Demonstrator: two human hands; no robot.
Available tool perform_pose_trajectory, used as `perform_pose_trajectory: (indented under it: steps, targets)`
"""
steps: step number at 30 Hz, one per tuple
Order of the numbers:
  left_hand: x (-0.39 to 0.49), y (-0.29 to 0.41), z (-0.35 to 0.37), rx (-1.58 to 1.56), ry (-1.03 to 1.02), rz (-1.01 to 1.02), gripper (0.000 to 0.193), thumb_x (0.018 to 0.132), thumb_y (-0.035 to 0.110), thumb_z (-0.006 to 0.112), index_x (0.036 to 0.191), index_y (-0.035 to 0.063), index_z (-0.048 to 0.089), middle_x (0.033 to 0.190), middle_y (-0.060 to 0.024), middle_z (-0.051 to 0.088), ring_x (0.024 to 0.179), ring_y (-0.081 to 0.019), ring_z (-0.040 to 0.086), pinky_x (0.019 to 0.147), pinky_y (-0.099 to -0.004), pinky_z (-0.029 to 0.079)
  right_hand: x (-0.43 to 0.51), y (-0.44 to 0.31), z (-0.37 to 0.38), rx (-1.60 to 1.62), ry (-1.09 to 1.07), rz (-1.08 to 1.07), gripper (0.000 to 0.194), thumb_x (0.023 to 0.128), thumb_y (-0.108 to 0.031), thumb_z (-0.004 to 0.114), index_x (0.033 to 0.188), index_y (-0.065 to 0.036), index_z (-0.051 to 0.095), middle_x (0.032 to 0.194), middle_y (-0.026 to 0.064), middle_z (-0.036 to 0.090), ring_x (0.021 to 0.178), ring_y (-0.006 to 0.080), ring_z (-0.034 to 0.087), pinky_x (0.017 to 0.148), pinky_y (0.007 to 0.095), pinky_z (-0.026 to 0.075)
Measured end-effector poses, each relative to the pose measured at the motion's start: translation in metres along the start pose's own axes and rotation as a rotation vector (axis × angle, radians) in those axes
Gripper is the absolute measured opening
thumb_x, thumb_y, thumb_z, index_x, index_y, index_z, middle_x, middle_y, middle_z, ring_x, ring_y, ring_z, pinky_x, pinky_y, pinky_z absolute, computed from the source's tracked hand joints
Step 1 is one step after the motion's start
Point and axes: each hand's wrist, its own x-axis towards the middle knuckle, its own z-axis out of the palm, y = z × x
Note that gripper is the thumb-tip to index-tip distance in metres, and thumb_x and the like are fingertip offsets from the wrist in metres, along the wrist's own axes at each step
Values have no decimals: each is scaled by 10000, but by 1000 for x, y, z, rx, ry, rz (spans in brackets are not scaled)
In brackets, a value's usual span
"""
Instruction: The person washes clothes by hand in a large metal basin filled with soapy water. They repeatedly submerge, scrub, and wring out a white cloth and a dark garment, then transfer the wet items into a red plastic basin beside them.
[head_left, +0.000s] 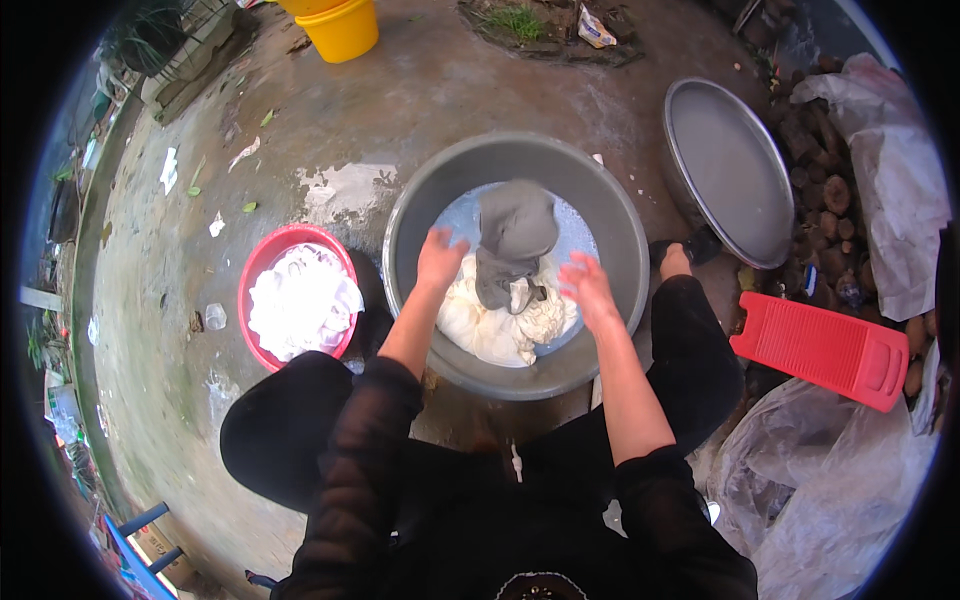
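Note:
A large round grey tub (517, 386) stands before me, holding bluish soapy water. In it lies a heap of cream-white cloth (480, 334), with a dark grey cloth (517, 225) on top that is slightly blurred at its upper end. My left hand (442, 259) is over the left part of the tub, fingers spread, beside the grey cloth and holding nothing. Over the right part is my right hand (589, 289), its fingers apart and blurred, with nothing in it, near the edge of the cream-white cloth.
A red basin (246, 300) of white cloth (304, 300) stands left of the tub. At the right are a tilted metal-rimmed basin (727, 172), a red plastic washboard (821, 349), stacked logs (836, 195) and plastic sheeting (832, 480). A yellow bucket (345, 34) stands at the top.

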Motion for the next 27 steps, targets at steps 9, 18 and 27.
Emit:
perform_pose_trajectory:
  steps: [9,18,27]
  targets:
    - [-2,-96,21,4,-6,-504,964,720,488,783,1443,10,361,1398,-259,475,1285,-347,487,1057,-389,399,16,83,-42,12,263,395,709,891,-280,632,1488,-186,261,1463,117,393,1284,310,429,985,463,430]
    - [-45,-60,87,242,-247,-158,689,670,521,754,1109,-2,661,1174,-193,654,1063,-314,648,908,-386,503,39,83,27,402,-138,595,740,890,-623,556,1376,-69,489,1324,109,580,1189,261,572,1029,438,452]
    - [-106,43,66,643,-351,711,318,733,398,744,803,88,720,877,-87,635,884,-284,622,870,-447,433,49,98,-27,168,6,389,446,890,-244,565,1271,-13,547,1145,126,635,1028,259,615,865,380,513]
